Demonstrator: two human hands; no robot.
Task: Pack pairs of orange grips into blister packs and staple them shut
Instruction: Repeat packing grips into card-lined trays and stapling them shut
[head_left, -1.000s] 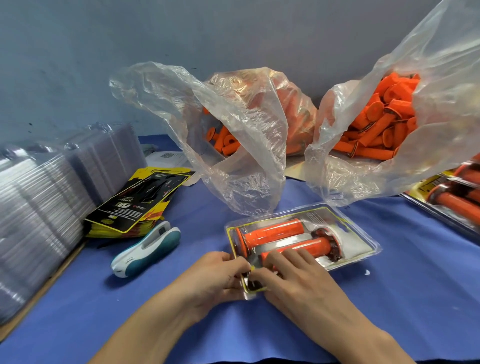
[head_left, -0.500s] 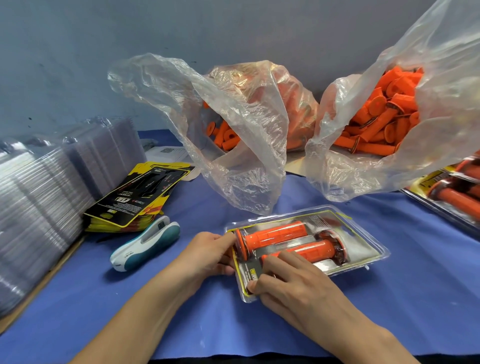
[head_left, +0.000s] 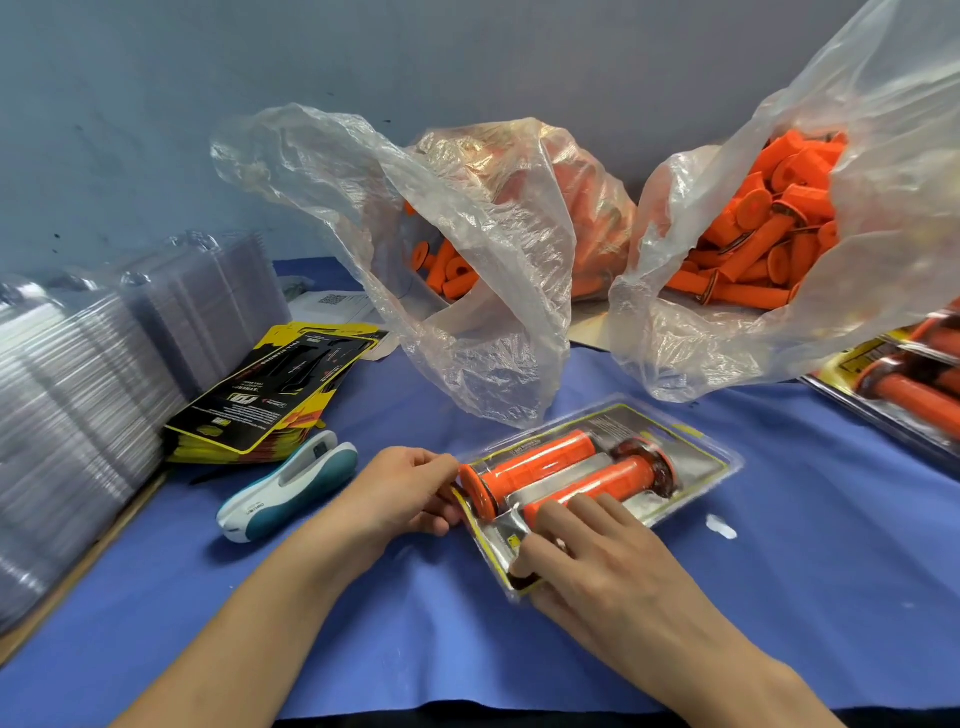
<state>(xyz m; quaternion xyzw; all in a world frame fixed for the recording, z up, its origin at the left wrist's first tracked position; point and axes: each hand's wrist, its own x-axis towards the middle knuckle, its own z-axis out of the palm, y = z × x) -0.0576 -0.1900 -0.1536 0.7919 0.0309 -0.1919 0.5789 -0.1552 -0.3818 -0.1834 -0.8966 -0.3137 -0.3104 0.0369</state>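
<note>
A clear blister pack (head_left: 696, 457) with a yellow-edged card lies on the blue cloth, two orange grips (head_left: 535, 462) side by side inside it. My left hand (head_left: 400, 493) pinches the pack's near-left edge by the flanged end of the upper grip. My right hand (head_left: 592, 561) lies on the pack's near corner, its fingers pressing down on the lid over the lower grip, the thumb at the corner edge. A white and teal stapler (head_left: 288, 486) lies on the cloth to the left of my left hand.
Two clear plastic bags of loose orange grips (head_left: 763, 244) stand at the back, one centre (head_left: 493, 270), one right. Stacks of empty blisters (head_left: 78, 395) fill the left; yellow-black cards (head_left: 275, 389) lie beside them. Packed blisters (head_left: 898, 384) sit at the right edge.
Both hands slid from the pack's near corner: the left moved up to the left edge, the right spread over the lid. The pack turned slightly.
</note>
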